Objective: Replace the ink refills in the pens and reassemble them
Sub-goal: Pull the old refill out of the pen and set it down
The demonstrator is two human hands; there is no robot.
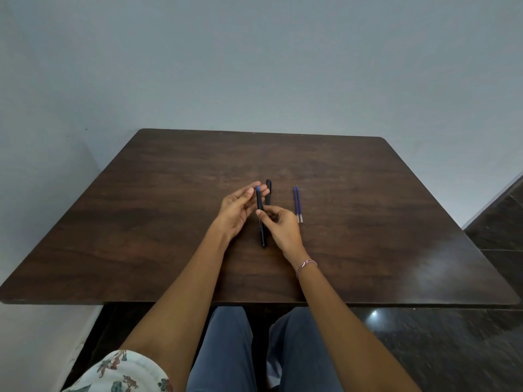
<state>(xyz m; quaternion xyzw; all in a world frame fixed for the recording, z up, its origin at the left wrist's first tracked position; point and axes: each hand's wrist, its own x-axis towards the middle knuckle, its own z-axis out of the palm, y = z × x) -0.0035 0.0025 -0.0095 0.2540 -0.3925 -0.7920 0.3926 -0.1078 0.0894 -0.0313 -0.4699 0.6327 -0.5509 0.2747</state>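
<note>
Your right hand (283, 226) pinches the pen (261, 233) mid-barrel; close your open, empty left hand (237, 206) on its blue end (258, 189), twisting gently

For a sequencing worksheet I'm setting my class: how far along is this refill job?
Nothing looks finished: two purple refills lie loose on the table, right of the hands. In hand: the right hand pinches a black pen, seemingly whole, with the left hand open at its blue end. Left: open it, swap the refill, reassemble, then repeat for the second pen lying behind.
</note>
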